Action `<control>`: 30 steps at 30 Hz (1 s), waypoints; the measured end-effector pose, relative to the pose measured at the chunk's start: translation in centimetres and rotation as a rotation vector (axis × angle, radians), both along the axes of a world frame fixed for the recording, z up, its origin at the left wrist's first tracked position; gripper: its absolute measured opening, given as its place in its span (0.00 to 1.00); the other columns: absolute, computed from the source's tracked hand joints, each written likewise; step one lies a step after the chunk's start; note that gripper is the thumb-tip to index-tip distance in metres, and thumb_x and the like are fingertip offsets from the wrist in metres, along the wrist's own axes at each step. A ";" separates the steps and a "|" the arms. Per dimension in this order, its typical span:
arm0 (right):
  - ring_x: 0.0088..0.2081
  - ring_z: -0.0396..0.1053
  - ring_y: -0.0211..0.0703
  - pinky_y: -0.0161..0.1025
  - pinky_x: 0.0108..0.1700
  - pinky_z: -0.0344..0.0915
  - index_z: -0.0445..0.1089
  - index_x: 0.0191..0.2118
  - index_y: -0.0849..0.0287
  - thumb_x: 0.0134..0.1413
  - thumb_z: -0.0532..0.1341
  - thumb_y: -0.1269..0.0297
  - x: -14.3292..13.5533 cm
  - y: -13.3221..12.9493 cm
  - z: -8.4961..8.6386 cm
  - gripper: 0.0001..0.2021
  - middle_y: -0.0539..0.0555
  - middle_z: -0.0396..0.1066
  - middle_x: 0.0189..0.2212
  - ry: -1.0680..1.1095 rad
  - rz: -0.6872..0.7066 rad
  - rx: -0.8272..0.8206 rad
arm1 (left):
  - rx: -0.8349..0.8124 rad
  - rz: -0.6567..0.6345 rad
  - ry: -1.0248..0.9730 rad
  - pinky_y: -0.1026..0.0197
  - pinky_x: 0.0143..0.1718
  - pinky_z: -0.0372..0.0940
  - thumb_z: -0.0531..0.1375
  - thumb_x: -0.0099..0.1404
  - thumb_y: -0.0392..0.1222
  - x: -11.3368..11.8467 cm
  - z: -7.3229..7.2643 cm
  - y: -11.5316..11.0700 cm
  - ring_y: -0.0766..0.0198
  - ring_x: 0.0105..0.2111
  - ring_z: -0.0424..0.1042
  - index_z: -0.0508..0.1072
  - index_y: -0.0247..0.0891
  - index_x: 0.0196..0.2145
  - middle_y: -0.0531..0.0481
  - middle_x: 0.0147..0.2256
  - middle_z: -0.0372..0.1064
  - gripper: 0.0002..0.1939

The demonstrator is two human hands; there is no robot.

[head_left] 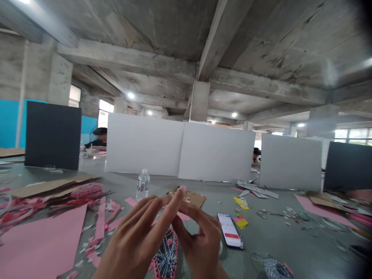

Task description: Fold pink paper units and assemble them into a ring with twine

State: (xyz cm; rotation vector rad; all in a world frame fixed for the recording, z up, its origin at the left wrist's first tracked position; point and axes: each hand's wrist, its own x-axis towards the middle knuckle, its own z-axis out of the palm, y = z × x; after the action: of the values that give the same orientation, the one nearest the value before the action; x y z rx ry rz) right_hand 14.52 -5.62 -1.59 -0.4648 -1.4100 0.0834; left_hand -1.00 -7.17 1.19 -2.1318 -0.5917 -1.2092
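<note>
My left hand [135,236] is raised over the table at the centre, its back towards me. One of its fingers points up and its other fingertips bend away out of sight. Close against it, my right hand [202,236] has thumb and forefinger curled in a pinch at the left hand's fingers. Whatever lies between the fingertips is hidden or too small to name. Below the hands is an oval piece [166,254] of blue-and-white cord strung across a pink looped edge. Part of it is covered by the left hand.
A clear bottle [143,184] and a piece of cardboard [197,198] stand beyond the hands. To the right lie a phone [229,228] and a corded bundle [274,268]. Pink sheet [43,240] and scraps cover the left. White panels [145,143] line the back; people sit behind.
</note>
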 end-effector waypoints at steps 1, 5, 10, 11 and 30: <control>0.33 0.81 0.49 0.37 0.37 0.78 0.79 0.42 0.37 0.54 0.67 0.65 0.0 0.0 0.1 0.12 0.50 0.82 0.33 0.036 0.001 -0.034 | 0.002 -0.009 0.004 0.54 0.38 0.72 0.50 0.68 0.23 0.0 0.0 0.0 0.53 0.43 0.74 0.54 0.37 0.68 0.40 0.44 0.75 0.32; 0.32 0.80 0.46 0.36 0.35 0.77 0.80 0.36 0.53 0.55 0.68 0.66 0.2 0.3 0.2 0.03 0.52 0.81 0.31 0.140 0.149 -0.206 | 0.007 -0.025 0.011 0.55 0.38 0.72 0.50 0.68 0.23 0.0 0.2 0.2 0.54 0.43 0.74 0.54 0.38 0.68 0.42 0.43 0.75 0.33; 0.32 0.78 0.44 0.36 0.37 0.76 0.78 0.35 0.57 0.52 0.70 0.67 0.3 1.0 0.0 0.04 0.53 0.80 0.30 0.164 0.318 -0.221 | 0.006 -0.055 0.021 0.56 0.39 0.73 0.51 0.68 0.23 0.1 0.2 0.4 0.57 0.42 0.75 0.55 0.38 0.68 0.43 0.42 0.76 0.33; 0.31 0.78 0.44 0.36 0.36 0.76 0.78 0.34 0.56 0.51 0.71 0.67 0.2 1.1 0.0 0.04 0.52 0.79 0.29 0.189 0.307 -0.223 | 0.018 -0.065 0.024 0.55 0.40 0.73 0.51 0.69 0.23 0.2 0.2 0.5 0.57 0.42 0.75 0.55 0.38 0.68 0.42 0.42 0.76 0.32; 0.35 0.80 0.54 0.52 0.37 0.78 0.74 0.48 0.34 0.51 0.70 0.74 1.6 0.6 -0.6 0.25 0.49 0.81 0.33 0.034 0.078 0.216 | -0.645 -0.380 -0.198 0.64 0.41 0.78 0.60 0.68 0.43 -1.4 1.8 0.9 0.62 0.40 0.81 0.76 0.49 0.44 0.53 0.41 0.81 0.08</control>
State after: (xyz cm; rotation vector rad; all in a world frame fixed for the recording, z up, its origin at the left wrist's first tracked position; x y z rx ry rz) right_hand 16.10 -4.99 -2.14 -0.2285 -1.3863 0.0017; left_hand -2.42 -6.26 3.04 -2.7722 -0.7631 -1.6096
